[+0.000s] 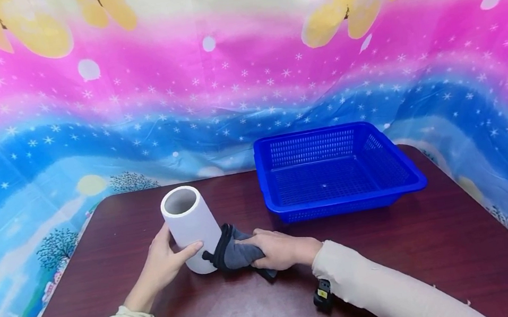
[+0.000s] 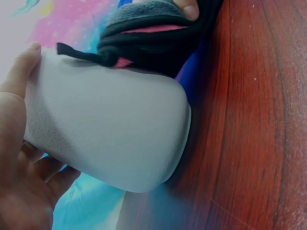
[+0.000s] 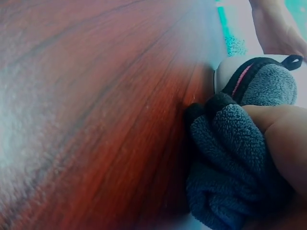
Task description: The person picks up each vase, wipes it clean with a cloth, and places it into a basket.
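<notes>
A white, hollow vase with a round open mouth is on the left part of the table, its mouth facing up. My left hand grips its side, thumb across the front and fingers behind. In my right hand is a bunched grey cleaning cloth with black edging, pressed against the vase's lower right side. The left wrist view shows pink strips in the cloth's folds and a small black loop lying over the vase. Some fingers of my right hand are hidden by the cloth.
A blue perforated plastic basket stands at the back right of the dark red-brown wooden table. Behind the table hangs a colourful printed cloth. Small black devices are strapped at both wrists.
</notes>
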### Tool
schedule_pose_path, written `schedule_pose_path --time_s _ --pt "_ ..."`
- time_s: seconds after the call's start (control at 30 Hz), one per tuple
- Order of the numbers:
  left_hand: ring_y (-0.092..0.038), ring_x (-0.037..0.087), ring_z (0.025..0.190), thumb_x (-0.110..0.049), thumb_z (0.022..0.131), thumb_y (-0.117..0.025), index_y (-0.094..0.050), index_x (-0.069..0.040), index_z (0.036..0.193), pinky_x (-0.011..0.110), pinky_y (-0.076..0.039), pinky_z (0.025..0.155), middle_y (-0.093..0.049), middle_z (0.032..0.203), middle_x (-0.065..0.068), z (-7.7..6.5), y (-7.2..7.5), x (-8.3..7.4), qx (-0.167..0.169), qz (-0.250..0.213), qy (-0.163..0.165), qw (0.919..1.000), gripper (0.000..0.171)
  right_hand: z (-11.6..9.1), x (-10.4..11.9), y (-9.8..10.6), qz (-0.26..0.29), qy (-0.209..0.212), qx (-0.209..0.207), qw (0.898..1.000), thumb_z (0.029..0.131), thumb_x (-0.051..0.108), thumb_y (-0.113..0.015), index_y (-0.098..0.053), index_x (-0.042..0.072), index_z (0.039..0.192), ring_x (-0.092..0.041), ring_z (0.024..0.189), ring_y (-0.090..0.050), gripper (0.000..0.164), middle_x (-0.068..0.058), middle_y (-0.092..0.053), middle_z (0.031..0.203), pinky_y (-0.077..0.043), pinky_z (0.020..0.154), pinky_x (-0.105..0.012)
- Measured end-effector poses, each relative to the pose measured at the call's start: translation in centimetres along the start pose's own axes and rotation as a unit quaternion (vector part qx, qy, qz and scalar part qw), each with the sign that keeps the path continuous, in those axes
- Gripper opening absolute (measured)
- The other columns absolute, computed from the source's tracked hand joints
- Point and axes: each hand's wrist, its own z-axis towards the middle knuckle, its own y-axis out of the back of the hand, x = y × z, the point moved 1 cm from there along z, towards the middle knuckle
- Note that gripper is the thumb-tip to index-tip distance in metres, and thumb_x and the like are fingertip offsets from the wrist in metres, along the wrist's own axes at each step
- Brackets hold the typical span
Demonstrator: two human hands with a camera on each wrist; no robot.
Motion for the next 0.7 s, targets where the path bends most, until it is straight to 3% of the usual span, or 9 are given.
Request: schedule_pose_path --time_s 0.23,0.33,0.57,0.7 --pt "-0.061 0.035 0.12 -0.024 0.085 -0.082 -0.042 -0.011 0.147 0.058 -0.053 0.098 -0.059 0.136 0.017 -0.05 -0.05 -0.02 0.004 -0.008 0.003 1.0 0.074 -0.31 0.48 0.11 -0.03 -0.033 0.019 0.999 0.094 0.026 -0.071 -0.047 0.035 0.151 -0.018 0.121 -0.056 0.062 -0.004 -0.065 0.129 -0.051 0.102 -0.039" --pt "-0.061 0.035 0.12 -0.023 0.085 -0.082 -0.042 -0.011 0.147 0.058 -0.053 0.098 -0.059 0.137 0.017 -0.02 -0.1 0.0 0.005 -0.011 0.004 0.9999 0.075 -0.32 0.51 0.11 -0.043 -0.04 0.023 0.998 0.094 0.027 -0.071 -0.046 0.038 0.151 -0.018 0.122 -0.056 0.063 -0.004 -0.064 0.129 -0.051 0.101 -0.039" --pt "-0.061 0.035 0.12 -0.023 0.085 -0.082 -0.043 -0.011 0.146 0.057 -0.053 0.098 -0.06 0.136 0.017 0.05 -0.08 0.0 0.002 -0.012 0.004 0.9999 0.073 -0.22 0.46 0.28 -0.051 -0.048 0.035 0.997 0.094 0.028 -0.071 -0.049 0.038 0.149 -0.011 0.093 -0.054 0.06 0.0 -0.059 0.11 -0.05 0.081 -0.028" --pt "-0.061 0.035 0.12 -0.023 0.085 -0.082 -0.043 -0.011 0.146 0.057 -0.053 0.099 -0.06 0.136 0.017 0.09 -0.07 0.07 0.004 -0.012 0.006 0.9999 0.073 -0.21 0.5 0.33 -0.062 -0.05 0.04 0.996 0.094 0.029 -0.071 -0.049 0.039 0.148 -0.01 0.093 -0.055 0.06 0.0 -0.06 0.111 -0.05 0.081 -0.028"
